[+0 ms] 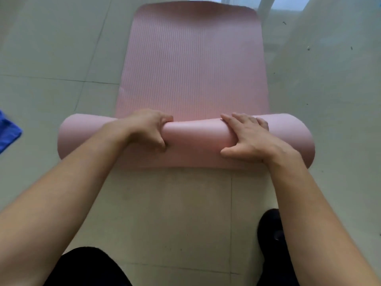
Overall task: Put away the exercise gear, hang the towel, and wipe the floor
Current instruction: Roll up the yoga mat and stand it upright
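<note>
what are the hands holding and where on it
The left hand grips the rolled part of the pink mat near its middle; the right hand only presses flat on the roll beside it.

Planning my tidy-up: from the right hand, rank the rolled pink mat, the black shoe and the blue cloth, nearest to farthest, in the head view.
1. rolled pink mat, pressed under the right hand.
2. black shoe, lower right, nearer the person.
3. blue cloth, far left edge of view.
</note>
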A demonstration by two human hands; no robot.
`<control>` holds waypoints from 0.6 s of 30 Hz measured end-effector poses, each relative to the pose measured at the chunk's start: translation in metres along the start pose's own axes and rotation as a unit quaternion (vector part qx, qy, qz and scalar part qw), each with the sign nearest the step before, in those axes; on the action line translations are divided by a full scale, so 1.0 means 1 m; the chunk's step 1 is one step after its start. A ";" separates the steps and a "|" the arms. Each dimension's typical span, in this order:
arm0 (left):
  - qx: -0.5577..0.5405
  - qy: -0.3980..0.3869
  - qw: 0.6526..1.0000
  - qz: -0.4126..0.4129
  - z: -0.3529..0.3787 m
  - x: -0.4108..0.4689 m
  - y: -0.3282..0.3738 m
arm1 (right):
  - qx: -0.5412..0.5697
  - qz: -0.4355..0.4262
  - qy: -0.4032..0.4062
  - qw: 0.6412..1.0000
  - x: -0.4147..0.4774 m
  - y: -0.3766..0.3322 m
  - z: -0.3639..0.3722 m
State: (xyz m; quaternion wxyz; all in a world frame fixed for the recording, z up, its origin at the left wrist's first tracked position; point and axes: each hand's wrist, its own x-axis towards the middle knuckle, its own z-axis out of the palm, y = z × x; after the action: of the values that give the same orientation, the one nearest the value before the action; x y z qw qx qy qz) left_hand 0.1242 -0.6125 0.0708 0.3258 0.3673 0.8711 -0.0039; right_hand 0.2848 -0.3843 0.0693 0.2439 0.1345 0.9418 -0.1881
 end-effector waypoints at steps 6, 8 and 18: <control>-0.031 0.336 0.939 -0.065 0.028 0.008 -0.014 | 0.012 0.044 0.186 0.981 0.022 -0.004 0.009; -0.030 0.387 0.916 -0.095 0.048 0.014 -0.007 | 0.028 0.060 0.242 0.968 0.031 -0.005 0.023; 0.058 0.201 0.971 -0.117 0.085 0.052 -0.010 | -0.106 0.017 0.104 0.989 0.038 0.003 0.071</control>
State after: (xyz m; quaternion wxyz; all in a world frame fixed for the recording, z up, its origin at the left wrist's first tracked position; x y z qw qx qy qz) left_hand 0.1389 -0.6078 -0.0279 0.1193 0.2747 0.9539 -0.0189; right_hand 0.2827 -0.4058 -0.0085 0.1610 0.1428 0.9742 -0.0684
